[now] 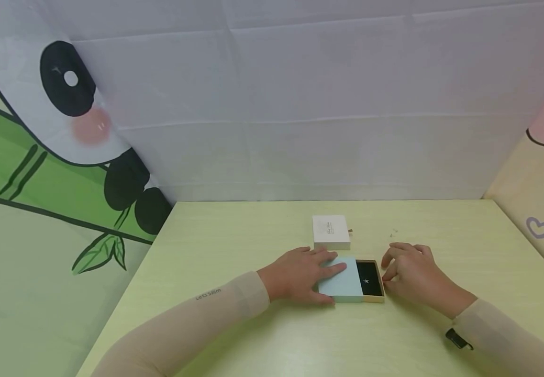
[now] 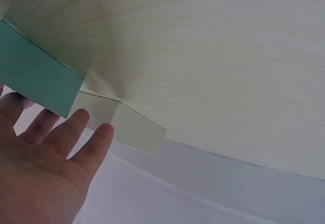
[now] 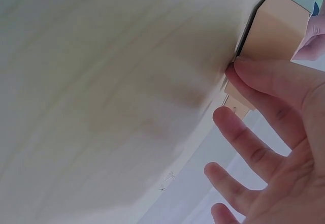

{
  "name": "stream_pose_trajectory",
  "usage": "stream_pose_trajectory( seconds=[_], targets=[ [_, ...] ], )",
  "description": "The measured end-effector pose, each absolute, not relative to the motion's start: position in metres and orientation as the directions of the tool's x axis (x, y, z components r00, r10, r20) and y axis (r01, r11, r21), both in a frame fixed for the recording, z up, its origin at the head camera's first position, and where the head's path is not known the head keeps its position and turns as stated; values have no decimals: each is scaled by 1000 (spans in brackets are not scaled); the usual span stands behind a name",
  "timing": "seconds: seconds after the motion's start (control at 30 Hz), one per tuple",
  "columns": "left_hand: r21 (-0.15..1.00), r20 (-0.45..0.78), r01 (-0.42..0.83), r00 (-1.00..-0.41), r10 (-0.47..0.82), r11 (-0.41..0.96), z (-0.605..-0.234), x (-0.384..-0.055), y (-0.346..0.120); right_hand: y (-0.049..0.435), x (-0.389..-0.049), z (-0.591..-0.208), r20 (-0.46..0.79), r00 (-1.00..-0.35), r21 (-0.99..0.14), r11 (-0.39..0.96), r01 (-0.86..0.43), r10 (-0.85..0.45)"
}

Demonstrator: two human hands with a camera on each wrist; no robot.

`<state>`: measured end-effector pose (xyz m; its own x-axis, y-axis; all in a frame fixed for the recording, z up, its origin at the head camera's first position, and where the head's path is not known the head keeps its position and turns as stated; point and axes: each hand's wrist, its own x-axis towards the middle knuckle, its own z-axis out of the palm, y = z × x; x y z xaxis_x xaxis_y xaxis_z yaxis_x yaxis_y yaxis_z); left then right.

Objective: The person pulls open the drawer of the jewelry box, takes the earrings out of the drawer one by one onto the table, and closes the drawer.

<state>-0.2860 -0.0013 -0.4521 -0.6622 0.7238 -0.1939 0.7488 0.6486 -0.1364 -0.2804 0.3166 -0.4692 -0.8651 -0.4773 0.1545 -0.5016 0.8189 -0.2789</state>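
A light blue drawer-style jewelry box (image 1: 339, 280) lies on the table, its tan-edged drawer (image 1: 374, 299) partly slid out to the right. A black pad (image 1: 368, 272) with a small star shape fills the visible part of the drawer. My left hand (image 1: 302, 276) rests on the blue sleeve with its fingers spread across the top. At the drawer's right end, the thumb and index finger of my right hand (image 1: 410, 273) pinch together; in the right wrist view their tips meet at the low edge of the drawer front (image 3: 274, 26). The other fingers are held apart.
Behind the blue box stands a white box (image 1: 331, 232) with printed text and a small tab on its right side. Tiny silvery pieces (image 1: 393, 232) lie on the table (image 1: 234, 225) to the right of it. A pale cloth (image 1: 300, 104) hangs along the table's back edge.
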Motion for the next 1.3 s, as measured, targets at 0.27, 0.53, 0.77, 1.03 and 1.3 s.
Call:
stream_pose_trajectory(
  seconds=[0.27, 0.53, 0.77, 1.03, 1.3],
  targets=[
    [-147, -186, 760, -650, 737, 633, -453, -281, -5, 316, -272, -471, 153, -874, -279, 828, -486, -461],
    [-145, -186, 767, -641, 745, 625, -455, -277, -9, 316, -264, -473, 151, -881, -278, 836, -474, -449],
    [-134, -184, 775, -632, 753, 618, -454, -272, -12, 317, -256, -472, 150, -887, -268, 846, -462, -437],
    [-130, -197, 778, -627, 753, 614, -451, -268, -15, 318, -249, -472, 154, -893, -276, 850, -449, -422],
    [-128, -204, 780, -625, 754, 612, -448, -266, -16, 323, -248, -472, 141, -901, -254, 865, -434, -410]
  ],
)
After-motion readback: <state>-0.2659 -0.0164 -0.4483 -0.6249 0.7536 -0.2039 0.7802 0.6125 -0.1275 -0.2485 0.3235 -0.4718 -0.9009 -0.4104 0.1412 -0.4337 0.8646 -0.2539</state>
